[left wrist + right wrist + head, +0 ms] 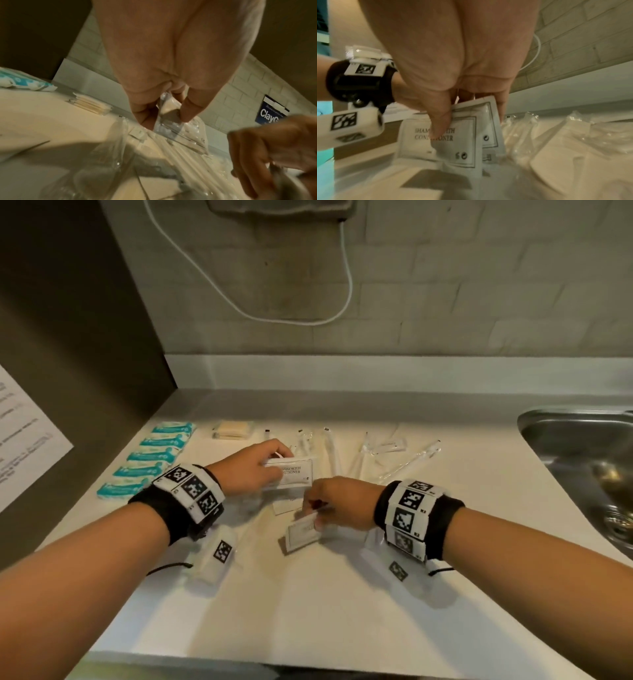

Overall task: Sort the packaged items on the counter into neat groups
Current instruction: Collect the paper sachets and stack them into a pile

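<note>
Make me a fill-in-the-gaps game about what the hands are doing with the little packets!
1. The left hand holds a white ____ sachet.
2. The teal packets lie in a row on the ____ side of the counter.
3. The metal ____ is at the counter's right end.

Missing words: shampoo; left; sink

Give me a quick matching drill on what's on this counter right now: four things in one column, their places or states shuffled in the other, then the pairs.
Things:
1. teal packets
2. shampoo sachet
3. sink
4. white cable

Places or states:
A. hangs in a loop on the brick wall
B. lined up in a row at the counter's left edge
C. gripped by the left hand
D. set into the counter at far right

Pairs: 1-B, 2-C, 3-D, 4-A
</note>
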`<state>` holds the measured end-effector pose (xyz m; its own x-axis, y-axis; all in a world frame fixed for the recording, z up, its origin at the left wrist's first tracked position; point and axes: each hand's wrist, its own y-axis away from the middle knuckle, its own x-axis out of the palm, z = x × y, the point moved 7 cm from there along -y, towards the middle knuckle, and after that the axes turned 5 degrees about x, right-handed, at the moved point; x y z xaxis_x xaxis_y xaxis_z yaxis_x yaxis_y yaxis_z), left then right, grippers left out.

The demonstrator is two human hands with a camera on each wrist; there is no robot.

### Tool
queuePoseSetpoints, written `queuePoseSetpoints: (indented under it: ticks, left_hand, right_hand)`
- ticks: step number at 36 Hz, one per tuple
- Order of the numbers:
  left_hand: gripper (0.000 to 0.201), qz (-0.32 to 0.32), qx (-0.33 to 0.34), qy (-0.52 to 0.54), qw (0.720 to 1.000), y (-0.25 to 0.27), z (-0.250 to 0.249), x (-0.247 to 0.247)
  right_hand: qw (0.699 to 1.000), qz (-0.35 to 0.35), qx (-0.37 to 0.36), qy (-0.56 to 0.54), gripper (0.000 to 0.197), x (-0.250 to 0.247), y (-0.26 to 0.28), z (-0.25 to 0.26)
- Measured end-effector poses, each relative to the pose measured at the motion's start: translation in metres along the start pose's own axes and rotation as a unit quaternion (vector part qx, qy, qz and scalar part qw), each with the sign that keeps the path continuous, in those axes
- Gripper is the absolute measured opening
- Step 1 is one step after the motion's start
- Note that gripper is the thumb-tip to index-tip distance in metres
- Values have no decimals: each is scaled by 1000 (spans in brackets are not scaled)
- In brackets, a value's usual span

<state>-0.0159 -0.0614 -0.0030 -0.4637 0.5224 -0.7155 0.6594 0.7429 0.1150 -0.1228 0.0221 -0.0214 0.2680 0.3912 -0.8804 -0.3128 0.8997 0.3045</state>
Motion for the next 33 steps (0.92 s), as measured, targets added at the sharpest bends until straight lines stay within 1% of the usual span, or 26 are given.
queuePoseSetpoints:
  ticks: [3, 5, 8, 11, 12, 14, 16, 17, 19, 21, 22, 24, 25, 26, 27, 30, 31, 33]
  left_hand:
    - [26, 42, -11, 33, 999, 5, 4, 13]
    - [25, 55, -16, 58, 997, 9, 6, 21]
    - [24, 70, -17, 96, 993, 15, 1, 33]
    - [18, 86, -20, 130, 988, 23, -5, 47]
    - [22, 100, -20, 129, 986, 26, -7, 52]
    - [35, 142, -13, 94, 985, 33, -9, 64]
    - [42, 179, 16, 41, 983, 40, -11, 75]
    - [49, 187, 37, 9, 982, 43, -12, 80]
    - [53, 175, 73, -56, 980, 45, -12, 86]
    - [48, 149, 96, -91, 980, 45, -12, 89]
    - [47, 141, 102, -99, 980, 45, -11, 89]
    - [46, 137, 111, -117, 977, 45, -9, 91]
    - [46, 139, 114, -125, 976, 46, -9, 92]
    - [46, 142, 116, -139, 973, 47, -8, 93]
    - [46, 142, 116, -163, 969, 48, -7, 94]
    - [46, 135, 108, -275, 946, 50, -4, 92]
    - [47, 140, 100, -298, 939, 51, -2, 92]
    - [47, 156, 84, -310, 934, 54, 0, 93]
  right_hand:
    - [998, -64, 6, -22, 18, -16, 2, 1]
    - [994, -100, 15, -35, 19, -19, 3, -1]
    - [988, -128, 41, -81, 24, -13, 7, -5]
    - [977, -158, 56, -134, 33, -2, 14, -7]
    - [973, -172, 62, -143, 35, 0, 16, -8]
    - [965, -201, 72, -150, 39, 5, 20, -9]
    - [961, -218, 72, -152, 41, 10, 24, -9]
    - [961, -223, 70, -151, 42, 13, 25, -8]
    - [960, -237, 63, -137, 43, 17, 29, -7]
    - [960, -255, 71, -92, 47, 19, 36, -7]
    - [962, -254, 87, -54, 57, 22, 38, -9]
    - [965, -228, 127, 10, 80, 27, 43, -16]
    - [967, -206, 147, 21, 83, 29, 46, -20]
    - [970, -184, 159, 20, 80, 31, 47, -23]
    - [973, -166, 160, 15, 73, 33, 47, -24]
    - [984, -124, 128, -5, 42, 39, 42, -20]
    - [986, -114, 119, -11, 36, 41, 41, -18]
    - [988, -98, 116, -19, 29, 45, 37, -17]
